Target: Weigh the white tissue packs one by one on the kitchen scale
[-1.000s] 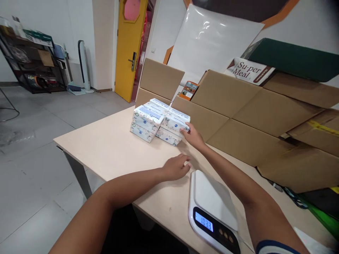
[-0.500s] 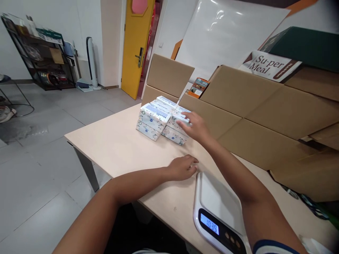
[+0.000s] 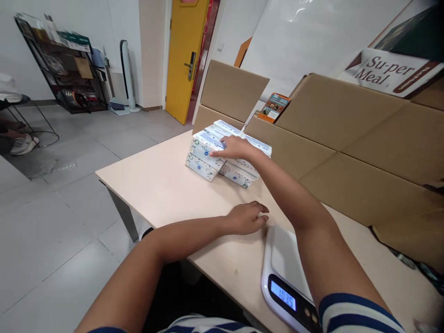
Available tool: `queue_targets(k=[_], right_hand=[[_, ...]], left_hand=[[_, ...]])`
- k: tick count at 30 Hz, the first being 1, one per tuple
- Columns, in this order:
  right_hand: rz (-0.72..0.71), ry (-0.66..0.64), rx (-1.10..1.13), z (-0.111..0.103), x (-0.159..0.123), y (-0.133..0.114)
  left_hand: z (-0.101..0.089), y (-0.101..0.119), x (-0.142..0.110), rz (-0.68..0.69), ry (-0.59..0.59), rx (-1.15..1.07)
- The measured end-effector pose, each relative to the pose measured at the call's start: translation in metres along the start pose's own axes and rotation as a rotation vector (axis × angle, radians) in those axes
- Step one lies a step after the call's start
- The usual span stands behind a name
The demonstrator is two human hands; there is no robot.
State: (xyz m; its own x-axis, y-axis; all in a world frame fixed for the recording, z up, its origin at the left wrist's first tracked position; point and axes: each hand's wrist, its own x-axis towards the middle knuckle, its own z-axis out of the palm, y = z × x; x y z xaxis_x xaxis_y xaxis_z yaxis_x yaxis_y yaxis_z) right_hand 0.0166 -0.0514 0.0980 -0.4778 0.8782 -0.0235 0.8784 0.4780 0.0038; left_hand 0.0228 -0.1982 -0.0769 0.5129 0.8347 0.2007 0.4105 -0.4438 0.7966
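Observation:
Tissue packs (image 3: 204,144) with a floral print and blue lettering are stacked two high at the far part of the table. My right hand (image 3: 237,149) reaches over them, thumb stretched toward the front face of the left stack and fingers apart over its top; firm contact is not clear. My left hand (image 3: 247,217) rests low over the tabletop, fingers loosely bent and holding nothing. Just beside its fingertips is a white digital scale (image 3: 286,259) with a lit display (image 3: 283,294) that appears to read 1035. My right forearm hides part of the scale.
Large cardboard boxes (image 3: 312,120) line the right and back of the pale table (image 3: 149,171). An orange printed packet (image 3: 273,107) stands between box flaps. Beyond are a yellow door (image 3: 185,60) and a dark shelf (image 3: 65,69). At far left, a person's shoe (image 3: 24,144) shows.
My right hand has moved left across the packs, from the right stack to the left one. My left hand keeps its place beside the scale. The camera view has shifted slightly.

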Motion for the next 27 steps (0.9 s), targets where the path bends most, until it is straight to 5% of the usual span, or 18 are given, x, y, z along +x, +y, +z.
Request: queue_targets(k=[11,17,22,27], right_hand=[[0.005,-0.048,-0.034,0.010,0.008,-0.013],[-0.006,0.041,-0.045,0.019,-0.010,-0.029],[-0.182,0.298,-0.169,0.032,-0.047,-0.043],[-0.289,0.344,-0.123,0.027,-0.120,-0.037]], left_hand=[[0.002,0.000,0.003,0.029,-0.026,0.049],[0.002,-0.002,0.002,0.015,-0.038,0.034],[-0.003,-0.001,0.003,-0.063,-0.083,0.001],[-0.006,-0.001,-0.001,-0.026,-0.002,0.001]])
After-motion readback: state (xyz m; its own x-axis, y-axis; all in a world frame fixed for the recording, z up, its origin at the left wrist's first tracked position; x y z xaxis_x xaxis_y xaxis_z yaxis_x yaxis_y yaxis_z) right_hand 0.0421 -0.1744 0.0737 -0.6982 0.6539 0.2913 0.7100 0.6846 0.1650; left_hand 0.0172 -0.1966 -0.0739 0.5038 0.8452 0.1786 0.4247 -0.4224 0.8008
